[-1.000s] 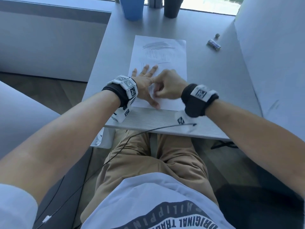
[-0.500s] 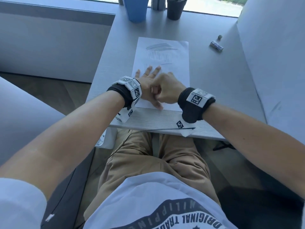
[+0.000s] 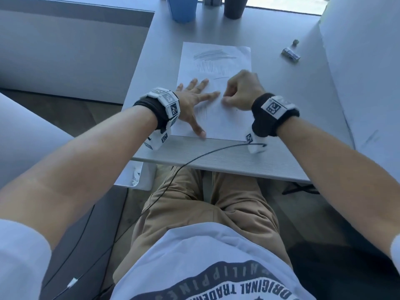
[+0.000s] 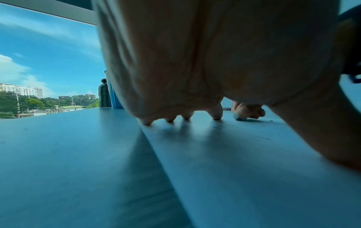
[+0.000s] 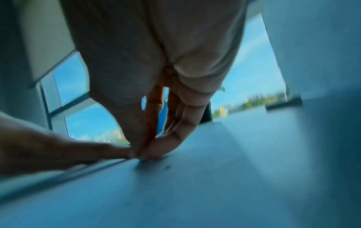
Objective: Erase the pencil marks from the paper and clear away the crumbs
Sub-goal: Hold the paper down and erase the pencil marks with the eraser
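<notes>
Erasing underway: right hand (image 3: 242, 92) pinches small pale eraser (image 4: 240, 118) on white paper sheet (image 3: 233, 59), left hand (image 3: 192, 105) spread flat pinning it; far-edge scribbles (image 3: 211, 55) likely next.

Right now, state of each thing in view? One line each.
paper: flat on desk, pencil marks on far half unerased
left hand: fingers spread, pressing paper down
right hand: pinching small eraser against paper
wrapped eraser: lying on desk, untouched
blue cup: upright
dark cup: upright
</notes>
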